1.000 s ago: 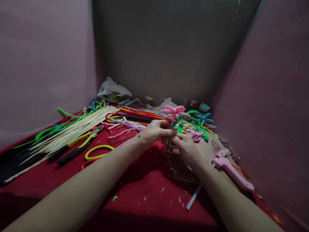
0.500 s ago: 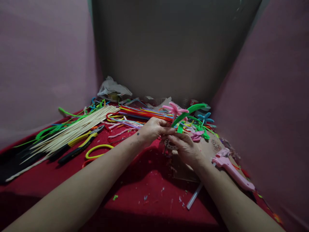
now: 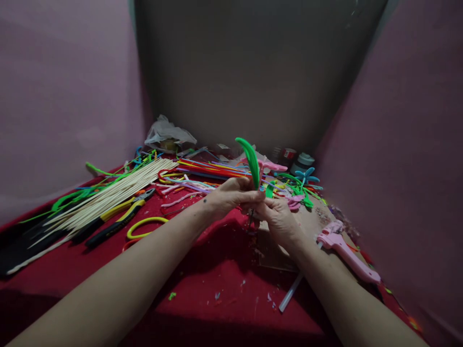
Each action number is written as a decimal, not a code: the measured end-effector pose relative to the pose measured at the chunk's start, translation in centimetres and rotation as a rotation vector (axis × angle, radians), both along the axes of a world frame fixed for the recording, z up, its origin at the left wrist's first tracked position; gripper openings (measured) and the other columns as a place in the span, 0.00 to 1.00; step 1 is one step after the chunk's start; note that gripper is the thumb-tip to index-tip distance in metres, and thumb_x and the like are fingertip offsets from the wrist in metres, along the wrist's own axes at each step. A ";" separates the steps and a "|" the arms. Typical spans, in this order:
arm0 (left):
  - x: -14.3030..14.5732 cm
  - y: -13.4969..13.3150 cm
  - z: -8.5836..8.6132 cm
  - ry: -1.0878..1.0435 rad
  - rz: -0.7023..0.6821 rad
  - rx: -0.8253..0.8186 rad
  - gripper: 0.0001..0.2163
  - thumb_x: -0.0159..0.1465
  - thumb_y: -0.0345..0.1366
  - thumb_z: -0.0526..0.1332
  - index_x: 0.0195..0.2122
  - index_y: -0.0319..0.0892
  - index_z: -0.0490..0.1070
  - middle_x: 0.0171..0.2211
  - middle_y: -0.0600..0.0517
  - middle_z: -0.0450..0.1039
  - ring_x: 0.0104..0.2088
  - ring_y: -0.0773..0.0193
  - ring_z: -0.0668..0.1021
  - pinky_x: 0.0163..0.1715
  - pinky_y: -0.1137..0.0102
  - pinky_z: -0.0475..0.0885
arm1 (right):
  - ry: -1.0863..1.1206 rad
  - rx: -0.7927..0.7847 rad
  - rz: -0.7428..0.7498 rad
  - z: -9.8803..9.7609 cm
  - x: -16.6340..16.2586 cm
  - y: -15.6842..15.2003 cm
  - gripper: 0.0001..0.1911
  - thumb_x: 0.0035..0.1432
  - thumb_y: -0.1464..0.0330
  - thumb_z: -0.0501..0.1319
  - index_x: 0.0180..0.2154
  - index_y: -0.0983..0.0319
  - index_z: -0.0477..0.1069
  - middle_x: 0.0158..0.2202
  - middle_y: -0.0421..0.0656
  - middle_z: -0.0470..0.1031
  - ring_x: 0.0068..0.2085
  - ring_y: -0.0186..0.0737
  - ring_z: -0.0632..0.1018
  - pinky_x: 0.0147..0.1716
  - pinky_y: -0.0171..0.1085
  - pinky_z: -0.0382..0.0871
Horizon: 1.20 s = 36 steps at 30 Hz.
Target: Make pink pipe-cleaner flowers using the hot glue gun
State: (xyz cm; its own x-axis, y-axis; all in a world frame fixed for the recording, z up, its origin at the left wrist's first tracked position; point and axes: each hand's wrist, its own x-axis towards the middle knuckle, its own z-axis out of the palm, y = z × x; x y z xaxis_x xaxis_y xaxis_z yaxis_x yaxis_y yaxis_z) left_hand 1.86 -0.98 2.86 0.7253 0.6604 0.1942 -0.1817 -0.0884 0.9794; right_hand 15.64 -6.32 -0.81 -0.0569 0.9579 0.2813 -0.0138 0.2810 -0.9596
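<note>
With my left hand (image 3: 231, 195), I pinch the base of the green leaf (image 3: 249, 156) and pink flower (image 3: 273, 166), thumb closed against fingers; my right hand (image 3: 281, 219) closes on the thin dark stem (image 3: 251, 218) just below, though its exact contact is hidden. The flower is between my hands, raised above the table's middle. If I slacken either pinch, I think the leaf could swivel or slip; twisting too hard might bend the petals. My right forearm is near the pink glue gun (image 3: 349, 255), so a careless elbow could knock it. Beneath lies a red cloth (image 3: 224, 274) speckled with scraps, a pink wall (image 3: 65, 86) to the left, another right, a grey wall (image 3: 249, 72) at the far side.
</note>
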 end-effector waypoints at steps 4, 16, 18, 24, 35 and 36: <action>0.3 -0.5 0.3 -0.002 0.112 -0.013 0.07 0.50 0.33 0.65 0.23 0.36 0.69 0.16 0.57 0.63 0.16 0.74 0.64 0.18 0.74 0.57 | -0.068 -0.040 0.015 0.4 -0.2 -0.1 0.14 0.50 0.58 0.62 0.27 0.63 0.77 0.20 0.39 0.70 0.21 0.31 0.66 0.22 0.32 0.60; 0.0 0.3 -0.6 -0.176 0.043 -0.255 0.09 0.48 0.32 0.67 0.29 0.34 0.71 0.18 0.55 0.66 0.14 0.76 0.63 0.14 0.77 0.55 | 0.207 -0.179 0.272 -0.2 -0.3 -0.1 0.12 0.53 0.61 0.60 0.28 0.64 0.74 0.23 0.42 0.72 0.20 0.31 0.68 0.18 0.31 0.58; 0.1 0.4 -0.8 -0.208 -0.007 -0.271 0.11 0.47 0.31 0.67 0.32 0.35 0.70 0.21 0.53 0.69 0.15 0.75 0.65 0.14 0.77 0.56 | 0.200 -0.189 0.273 -0.3 -0.2 -0.2 0.10 0.51 0.64 0.61 0.31 0.64 0.75 0.25 0.42 0.73 0.22 0.31 0.69 0.20 0.31 0.59; 0.0 0.3 -0.3 -0.149 0.028 -0.156 0.13 0.47 0.35 0.68 0.31 0.36 0.68 0.22 0.55 0.67 0.17 0.74 0.67 0.18 0.75 0.59 | 0.132 -0.120 0.103 -0.3 -0.2 -0.1 0.10 0.51 0.63 0.60 0.27 0.64 0.74 0.20 0.39 0.69 0.20 0.30 0.65 0.20 0.32 0.57; 0.3 0.4 -0.2 -0.005 0.273 0.096 0.03 0.48 0.28 0.63 0.22 0.35 0.68 0.19 0.56 0.65 0.21 0.72 0.65 0.24 0.75 0.59 | -0.275 -0.015 0.023 1.4 0.5 -0.2 0.20 0.58 0.56 0.53 0.21 0.63 0.66 0.20 0.38 0.64 0.24 0.32 0.64 0.25 0.34 0.56; 0.2 0.6 -0.2 0.000 0.232 0.058 0.04 0.49 0.29 0.63 0.22 0.35 0.68 0.18 0.56 0.65 0.21 0.72 0.65 0.23 0.75 0.59 | -0.300 -0.004 0.028 1.5 0.6 -0.2 0.20 0.58 0.57 0.53 0.22 0.63 0.66 0.21 0.38 0.65 0.24 0.32 0.65 0.26 0.34 0.56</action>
State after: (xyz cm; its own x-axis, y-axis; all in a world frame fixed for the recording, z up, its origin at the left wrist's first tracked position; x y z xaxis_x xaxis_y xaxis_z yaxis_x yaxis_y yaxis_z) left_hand 2.03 -0.38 2.63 0.5557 0.7968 0.2372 -0.1503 -0.1843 0.9713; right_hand 16.25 -6.52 0.66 -0.1638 0.9558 0.2442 0.2630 0.2809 -0.9230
